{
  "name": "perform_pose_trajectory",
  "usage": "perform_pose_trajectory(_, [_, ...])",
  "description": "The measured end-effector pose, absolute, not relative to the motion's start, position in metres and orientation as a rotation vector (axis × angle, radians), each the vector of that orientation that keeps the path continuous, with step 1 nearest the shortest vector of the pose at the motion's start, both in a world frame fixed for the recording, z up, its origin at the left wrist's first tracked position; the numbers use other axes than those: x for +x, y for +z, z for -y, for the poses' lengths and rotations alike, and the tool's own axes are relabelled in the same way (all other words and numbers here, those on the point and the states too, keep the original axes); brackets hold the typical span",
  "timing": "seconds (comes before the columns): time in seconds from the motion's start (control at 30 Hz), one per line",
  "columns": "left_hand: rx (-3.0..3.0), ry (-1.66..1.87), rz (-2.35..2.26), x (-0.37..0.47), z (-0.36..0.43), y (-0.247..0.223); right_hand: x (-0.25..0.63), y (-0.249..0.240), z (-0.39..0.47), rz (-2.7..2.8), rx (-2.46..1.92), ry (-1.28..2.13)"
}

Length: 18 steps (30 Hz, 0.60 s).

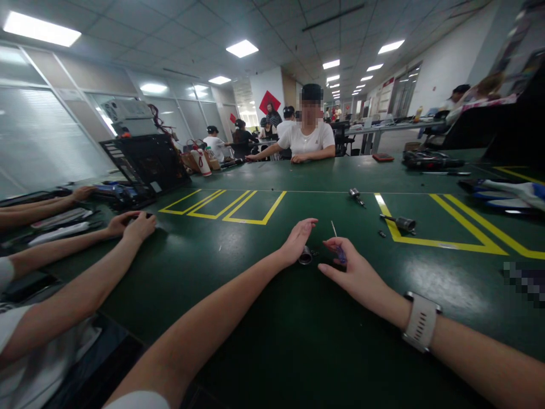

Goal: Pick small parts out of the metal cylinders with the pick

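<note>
My left hand is open, its fingers stretched out and close together, nearly flat over the green tabletop. Right beside its palm sits a small round metal part with a dark hollow opening; I cannot tell whether the hand touches it. Some tiny dark bits lie close by. In my right hand is a small screwdriver with a bluish-purple handle, its thin shaft pointing up and away. The fingers curl about the handle while the thumb stands apart.
Metal tool parts and a cylindrical piece with a shaft lie to the right near yellow tape. Blue-and-white gloves are at far right. A co-worker's hands are at left, near a black computer case. Another person sits opposite.
</note>
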State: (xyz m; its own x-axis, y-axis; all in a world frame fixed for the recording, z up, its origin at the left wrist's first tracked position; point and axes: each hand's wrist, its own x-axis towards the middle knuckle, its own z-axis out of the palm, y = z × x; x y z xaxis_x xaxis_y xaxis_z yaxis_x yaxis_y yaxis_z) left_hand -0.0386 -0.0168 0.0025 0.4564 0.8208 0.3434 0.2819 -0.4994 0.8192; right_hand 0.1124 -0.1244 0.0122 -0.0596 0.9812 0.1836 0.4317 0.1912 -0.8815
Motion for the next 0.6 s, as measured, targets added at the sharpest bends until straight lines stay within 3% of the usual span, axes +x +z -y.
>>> perform_pose_trajectory(0.3, [1.566,1.438,-1.099,-0.046,0.011,0.008,0.074,0.021,0.085,2.043,-1.307,0.396])
perform_pose_trajectory(0.6, [1.522,1.392,-1.236,-0.049,0.01,0.005,0.082,0.02,0.074,2.263,-1.251,0.331])
